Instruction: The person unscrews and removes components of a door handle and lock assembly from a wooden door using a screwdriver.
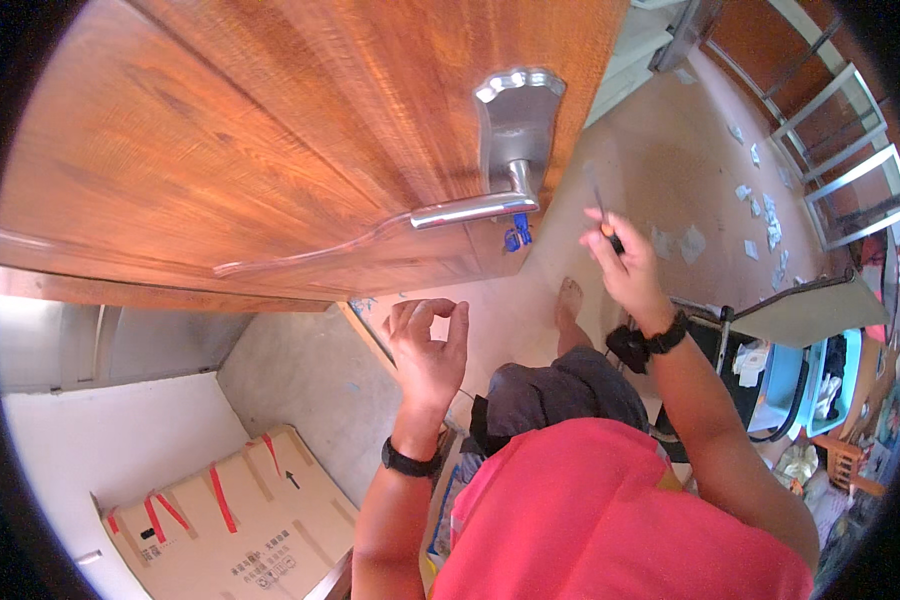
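Observation:
A wooden door (270, 130) fills the upper left, with a silver lever handle (475, 208) on a scalloped metal plate (520, 120). Blue-headed keys (518, 233) hang just below the lever. My right hand (625, 270) grips a screwdriver (610, 236) with a dark and orange handle, its thin shaft pointing up beside the door's edge, apart from it. Below the lever, my left hand (430, 345) is raised with its fingers curled in and the thumb near the index finger. Whatever it may hold is too small to make out.
A large taped cardboard box (240, 520) lies at the lower left. Crumpled papers (770, 225) are scattered over the floor at the right, near a white frame (860, 195). A light-blue bin (835, 375) and a black-framed chair-like item (710, 370) stand by my right arm.

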### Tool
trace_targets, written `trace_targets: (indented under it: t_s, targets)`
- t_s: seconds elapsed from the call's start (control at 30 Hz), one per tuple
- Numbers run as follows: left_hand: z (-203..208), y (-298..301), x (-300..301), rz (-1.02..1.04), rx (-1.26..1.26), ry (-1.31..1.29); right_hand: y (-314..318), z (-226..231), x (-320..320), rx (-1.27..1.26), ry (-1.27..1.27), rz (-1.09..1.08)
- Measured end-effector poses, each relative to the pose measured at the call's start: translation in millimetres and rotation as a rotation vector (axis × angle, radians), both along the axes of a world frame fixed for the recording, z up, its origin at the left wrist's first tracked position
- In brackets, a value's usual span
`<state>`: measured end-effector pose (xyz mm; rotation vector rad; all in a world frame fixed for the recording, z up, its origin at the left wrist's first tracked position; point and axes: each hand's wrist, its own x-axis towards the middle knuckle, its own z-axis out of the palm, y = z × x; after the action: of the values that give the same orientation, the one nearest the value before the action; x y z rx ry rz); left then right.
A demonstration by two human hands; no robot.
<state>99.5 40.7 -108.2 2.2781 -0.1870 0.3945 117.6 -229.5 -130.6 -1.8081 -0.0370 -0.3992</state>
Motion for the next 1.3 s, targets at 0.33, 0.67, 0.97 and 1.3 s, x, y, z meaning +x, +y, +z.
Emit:
trace_targets:
  t_s: [0.33,0.67,0.97,1.3]
  targets:
    - [-37.1,-25.8,27.5,-0.04,-0.404,0.356,-85.0,-31.6,-66.7,-0.325,0.375,-0.093]
    - [-51.2,-95.0,86.1,0.194,-0.421,0.179,-67.9,-14.0,-92.5,-0.414,0.366,-0.046]
    - [-66.4,-103.3,90.9,0.249,-0.522,0.062,-81.9,-23.9,-108.7,-0.479,0.321,0.017]
    - [-83.3,-105.7,91.7,0.25,-0.688,0.158,-81.4,-22.1,-81.7,-0.524,0.434,0.107]
